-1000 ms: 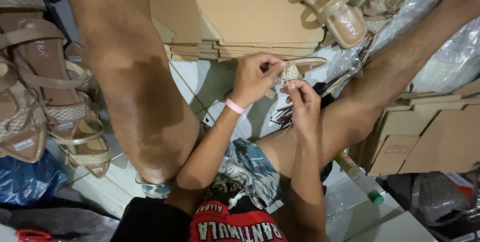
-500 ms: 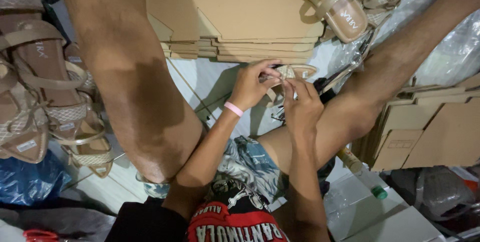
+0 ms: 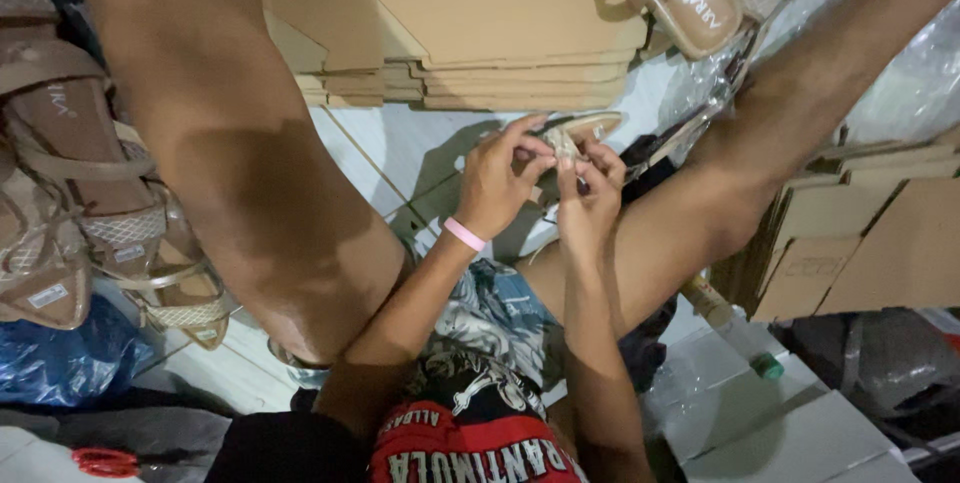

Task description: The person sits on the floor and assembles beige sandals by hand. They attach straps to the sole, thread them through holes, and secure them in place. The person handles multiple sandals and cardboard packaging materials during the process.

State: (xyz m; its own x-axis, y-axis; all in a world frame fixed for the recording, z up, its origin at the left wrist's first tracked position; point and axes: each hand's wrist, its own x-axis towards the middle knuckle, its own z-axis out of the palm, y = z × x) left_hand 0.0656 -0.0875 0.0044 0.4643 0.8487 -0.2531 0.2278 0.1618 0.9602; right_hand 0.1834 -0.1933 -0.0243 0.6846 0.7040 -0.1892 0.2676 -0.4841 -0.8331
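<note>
Beige strappy sandal (image 3: 580, 130), held low between the person's spread legs above the pale floor (image 3: 400, 143). Left hand (image 3: 500, 183), pink wristband (image 3: 464, 234) on its wrist, fingers pinched on the sandal's strap. Right hand (image 3: 590, 198), fingers likewise closed on the strap, touching the left. Stacked flat cardboard (image 3: 480, 33) just beyond; more sandals (image 3: 70, 183) at left; red-handled scissors (image 3: 105, 461) lower left.

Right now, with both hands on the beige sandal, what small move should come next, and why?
Probably keep the left hand steady on the beige sandal and let the right hand pull the strap piece snug. Both sets of fingertips pinch at that one spot above the floor, so the fine work there looks unfinished.
</note>
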